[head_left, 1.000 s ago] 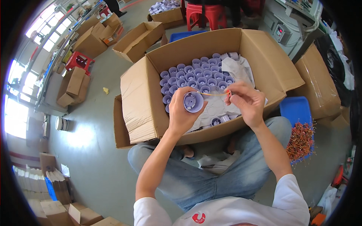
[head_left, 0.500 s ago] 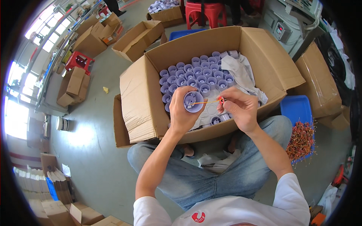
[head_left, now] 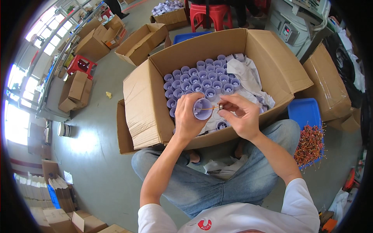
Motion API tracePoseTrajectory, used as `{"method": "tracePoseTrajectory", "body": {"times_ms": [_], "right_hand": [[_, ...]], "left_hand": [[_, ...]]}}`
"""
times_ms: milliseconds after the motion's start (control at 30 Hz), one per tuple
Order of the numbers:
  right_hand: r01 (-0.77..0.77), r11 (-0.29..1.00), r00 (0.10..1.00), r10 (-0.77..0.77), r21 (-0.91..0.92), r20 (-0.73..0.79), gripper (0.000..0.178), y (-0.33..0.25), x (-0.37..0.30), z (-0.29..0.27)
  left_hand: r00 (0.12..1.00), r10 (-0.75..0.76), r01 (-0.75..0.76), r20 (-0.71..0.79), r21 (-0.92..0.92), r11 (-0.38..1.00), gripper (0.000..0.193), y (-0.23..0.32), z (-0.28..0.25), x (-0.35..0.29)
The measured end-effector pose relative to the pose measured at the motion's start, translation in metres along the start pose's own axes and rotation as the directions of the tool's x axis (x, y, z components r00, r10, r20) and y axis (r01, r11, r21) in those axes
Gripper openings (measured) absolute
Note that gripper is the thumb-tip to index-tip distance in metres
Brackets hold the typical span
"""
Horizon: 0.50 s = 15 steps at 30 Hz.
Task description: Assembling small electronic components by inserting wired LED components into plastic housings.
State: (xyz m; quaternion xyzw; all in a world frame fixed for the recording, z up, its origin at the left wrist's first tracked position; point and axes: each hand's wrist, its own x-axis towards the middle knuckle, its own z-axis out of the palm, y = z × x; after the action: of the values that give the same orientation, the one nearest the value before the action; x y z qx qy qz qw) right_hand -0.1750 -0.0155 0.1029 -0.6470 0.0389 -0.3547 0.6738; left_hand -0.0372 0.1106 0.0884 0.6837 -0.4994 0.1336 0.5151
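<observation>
My left hand [head_left: 186,119] is wrapped round a pale purple plastic cup [head_left: 202,110], its open mouth tilted toward my right hand. From inside the cup a thin yellow-orange wire [head_left: 213,108] stretches across to my right hand [head_left: 243,117]. There, thumb and fingers pinch a small, shiny round metal part [head_left: 221,106] at the wire's end. Both hands hover over the near side of a large open cardboard box [head_left: 219,46]. Rows of similar purple cups [head_left: 194,80] stand inside it, mouths up, beside crumpled white sheeting [head_left: 243,72].
Right of my knee, a blue tray [head_left: 304,110] holds a tangled heap of red and yellow wires [head_left: 311,144]. A taped carton [head_left: 328,83] stands beyond it. Farther off are a red stool [head_left: 211,14], a grey machine [head_left: 285,29] and an open carton [head_left: 142,44].
My right hand has moved left, closer to the cup, and the exposed wire between them is shorter. The cup has shifted slightly right and turned, and the metal part now shows at my right fingertips.
</observation>
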Motion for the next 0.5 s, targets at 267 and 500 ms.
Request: {"method": "tracePoseTrajectory", "body": {"times_ms": [267, 500], "right_hand": [[0.378, 0.682, 0.926, -0.281, -0.627, 0.253, 0.026, -0.001, 0.000, 0.008], [0.315, 0.731, 0.942, -0.160, -0.606, 0.296, 0.021, -0.004, 0.002, 0.003]], "left_hand": [[0.982, 0.126, -0.144, 0.143, 0.118, 0.983, 0.046, 0.007, 0.011, -0.006], [0.972, 0.108, -0.117, 0.211, 0.031, 0.993, 0.048, 0.012, 0.015, -0.011]]}}
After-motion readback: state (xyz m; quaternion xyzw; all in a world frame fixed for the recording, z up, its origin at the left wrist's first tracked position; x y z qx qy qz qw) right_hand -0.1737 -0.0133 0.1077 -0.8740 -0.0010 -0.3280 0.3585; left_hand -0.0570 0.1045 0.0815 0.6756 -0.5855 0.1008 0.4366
